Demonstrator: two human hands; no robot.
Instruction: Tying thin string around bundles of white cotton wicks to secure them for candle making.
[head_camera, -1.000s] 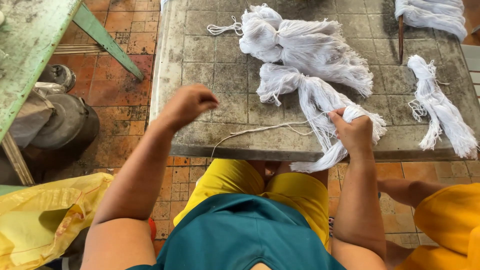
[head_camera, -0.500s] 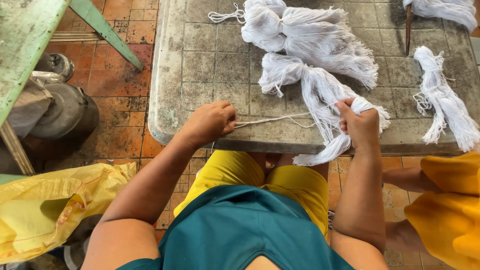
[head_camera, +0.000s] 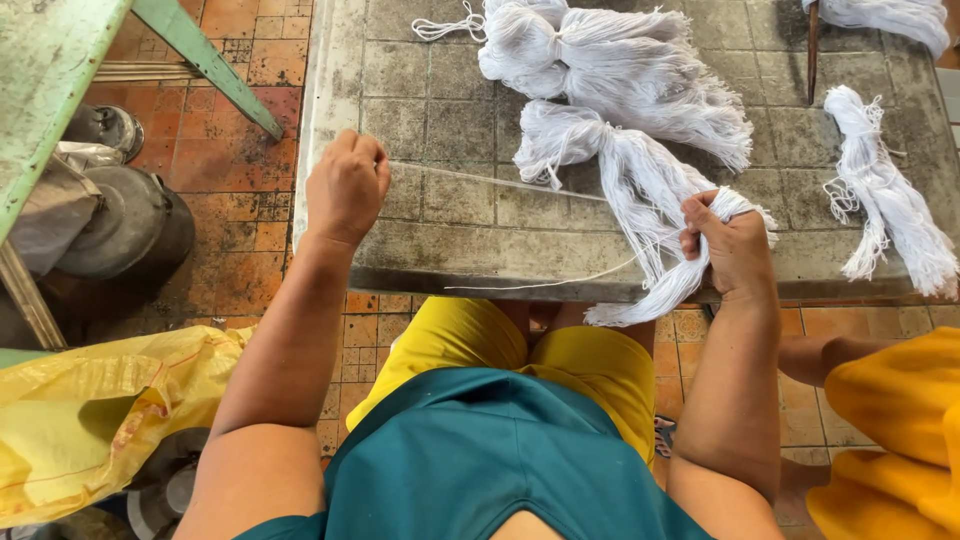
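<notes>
Tiled desk (head_camera: 440, 110), white yarn bundles on top. Left hand (head_camera: 346, 186) has drawn string (head_camera: 500, 180) outward, now taut, fingers pinching it; right hand (head_camera: 735, 245) clenched around bundle (head_camera: 640, 190). Tie tightening.

Bare table (head_camera: 440, 110) upper centre lies open between my hands; yarn bundles (head_camera: 620, 90) crowd the upper right, blocking passage there.

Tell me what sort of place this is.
Probably a small handcraft yarn workshop: tied white yarn bundles lie on a worn tiled worktable, over a terracotta tile floor, with metal pots beside it.
</notes>
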